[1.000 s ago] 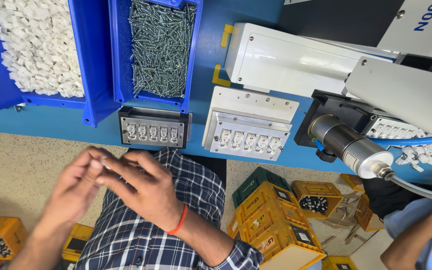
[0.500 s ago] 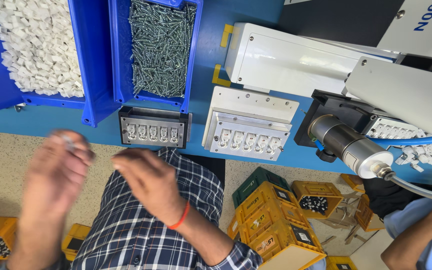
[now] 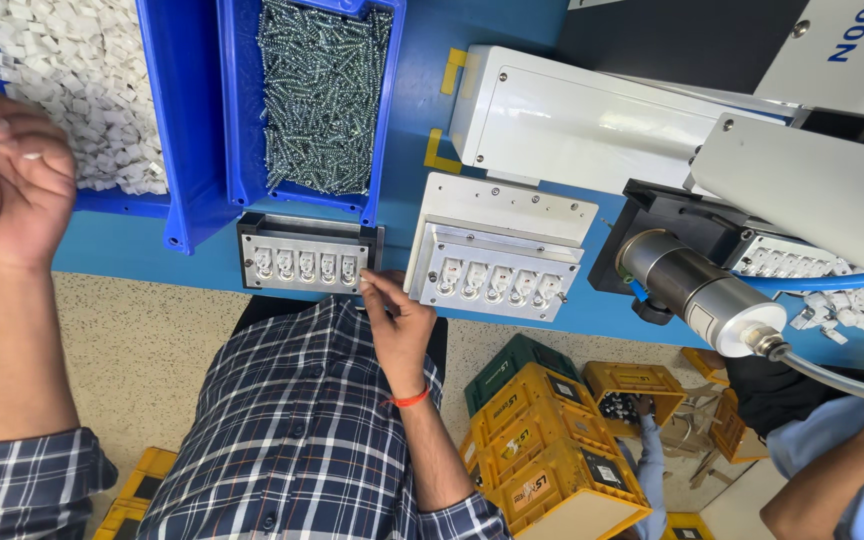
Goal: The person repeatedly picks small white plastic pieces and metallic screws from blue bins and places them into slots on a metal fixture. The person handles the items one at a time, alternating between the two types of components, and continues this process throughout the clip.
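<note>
Head view: left hand [image 3: 7, 175] had risen, curled, to the white-parts bin [image 3: 157, 120]; right hand [image 3: 397, 320], fingers pinched together, had reached the jig [image 3: 307, 255].

Left hand [image 3: 7, 175] curled loosely at left edge, before bin of white parts [image 3: 82, 90]. Right hand [image 3: 397, 320] fingertips touching dark fixture tray [image 3: 307, 255], centre frame, blue counter [image 3: 202, 275].
</note>
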